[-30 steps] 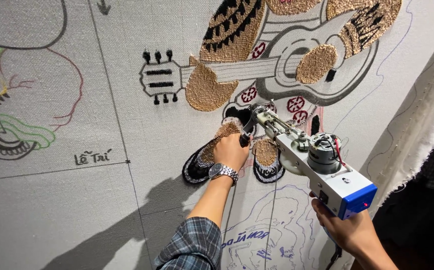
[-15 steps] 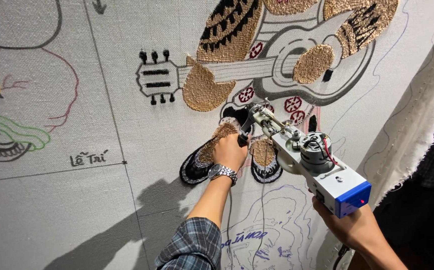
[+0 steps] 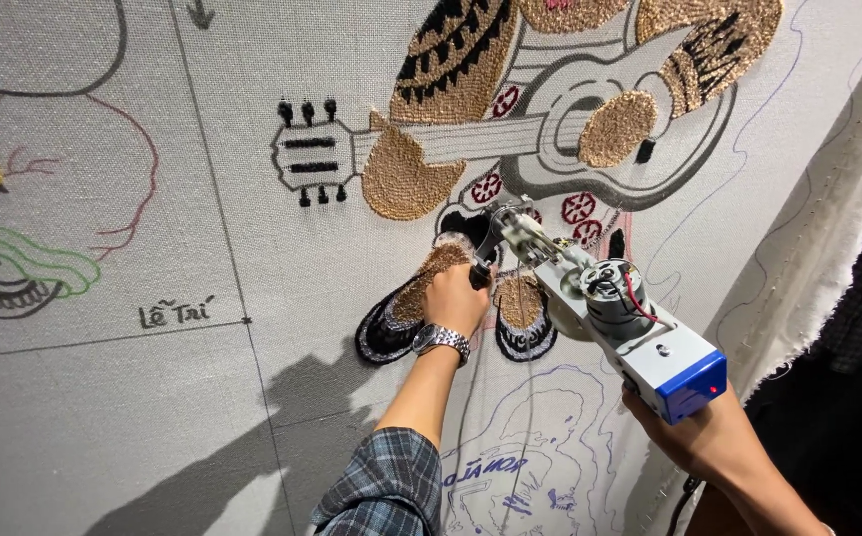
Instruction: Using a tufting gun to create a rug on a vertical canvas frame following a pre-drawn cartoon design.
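Against the canvas (image 3: 153, 417), left hand (image 3: 456, 298) grips the tufting gun (image 3: 599, 308); right hand (image 3: 704, 437) clasps its hidden handle.

One view only, from a camera worn on the person's head. It faces forward and slightly down at an upright cloth (image 3: 103, 417) stretched before the person, close enough that the weave shows and the cloth fills nearly the whole frame. The picture is tilted, so the drawn lines on the cloth run aslant. Both arms enter from the bottom edge: the left hand (image 3: 456, 298) sits near the centre against the cloth, the right hand (image 3: 709, 437) lower right, nearer the lens, with the tufting gun (image 3: 609, 308) (foreshortened) pointing away from the camera. A dark strip beyond the cloth's edge shows at far right.
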